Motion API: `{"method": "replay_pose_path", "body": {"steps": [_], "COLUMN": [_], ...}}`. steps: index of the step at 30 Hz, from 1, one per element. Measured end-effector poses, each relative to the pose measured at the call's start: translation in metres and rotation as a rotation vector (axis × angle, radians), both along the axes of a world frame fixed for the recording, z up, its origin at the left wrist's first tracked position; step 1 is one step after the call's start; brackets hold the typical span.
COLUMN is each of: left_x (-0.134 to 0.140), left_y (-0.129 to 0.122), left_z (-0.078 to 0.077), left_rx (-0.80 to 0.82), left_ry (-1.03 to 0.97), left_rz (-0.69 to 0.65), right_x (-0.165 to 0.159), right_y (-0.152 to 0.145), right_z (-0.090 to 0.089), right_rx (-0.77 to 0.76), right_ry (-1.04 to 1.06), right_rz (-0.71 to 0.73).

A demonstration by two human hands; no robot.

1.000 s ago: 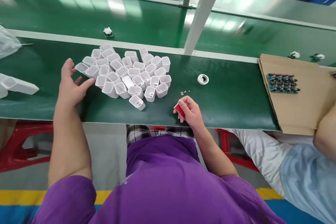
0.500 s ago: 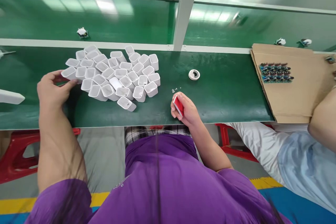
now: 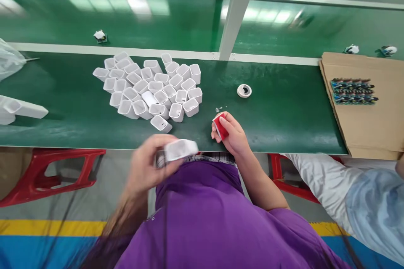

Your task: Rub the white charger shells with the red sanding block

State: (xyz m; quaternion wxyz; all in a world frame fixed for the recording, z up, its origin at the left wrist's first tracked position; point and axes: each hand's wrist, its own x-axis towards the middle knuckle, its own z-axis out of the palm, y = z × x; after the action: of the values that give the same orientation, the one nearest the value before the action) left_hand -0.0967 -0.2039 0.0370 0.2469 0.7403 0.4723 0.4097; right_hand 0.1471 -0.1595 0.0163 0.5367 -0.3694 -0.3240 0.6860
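Note:
My left hand, a little smeared by motion, grips a white plastic housing just off the table's front edge. The housing is a hollow, rounded box lying sideways in the fingers. In my right hand, at the front edge of the table, is a small flat red piece with a pale edge, pinched under the thumb. I cannot make out its exact kind. Small white crumbs lie just beyond that hand. Many more white housings stand in a cluster left of centre, mostly with their openings up.
A white ring-shaped roll sits right of centre on the green table. Rows of small circuit boards rest on cardboard at the right, beside a seated person. More white parts lie far left. A post rises at the back.
My left hand has taken one housing from the left end of the cluster and carried it right, toward my body. My right hand still holds the red piece, now turned slightly. The view has shifted left.

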Motion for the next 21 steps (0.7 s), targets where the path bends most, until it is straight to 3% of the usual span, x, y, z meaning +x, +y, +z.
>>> {"method": "replay_pose_path", "body": {"steps": [1,3,5,9,16,21], "left_x": [0.024,0.059,0.076,0.076,0.085,0.091], "left_y": [0.000,0.006,0.013,0.017,0.026,0.035], "left_z": [-0.004,-0.015,-0.025,-0.036,-0.035,-0.035], "left_rx": [-0.024,-0.024,0.004,0.091,0.329,0.356], "left_ry": [-0.025,-0.072,-0.097,-0.025,0.216,0.252], "left_rz": [-0.118,-0.171,-0.179,-0.180,-0.149,-0.164], "right_x": [0.000,-0.001,-0.002,-0.002,-0.003,-0.003], "right_y": [0.000,0.000,-0.001,-0.002,-0.001,-0.002], "right_z": [0.000,-0.002,-0.003,-0.005,-0.004,-0.002], "right_rx": [0.005,0.010,0.008,0.014,-0.011,-0.015], "right_ry": [-0.010,-0.013,-0.006,-0.022,-0.006,-0.019], "right_rz": [-0.011,-0.028,-0.049,-0.063,-0.082,-0.078]}}
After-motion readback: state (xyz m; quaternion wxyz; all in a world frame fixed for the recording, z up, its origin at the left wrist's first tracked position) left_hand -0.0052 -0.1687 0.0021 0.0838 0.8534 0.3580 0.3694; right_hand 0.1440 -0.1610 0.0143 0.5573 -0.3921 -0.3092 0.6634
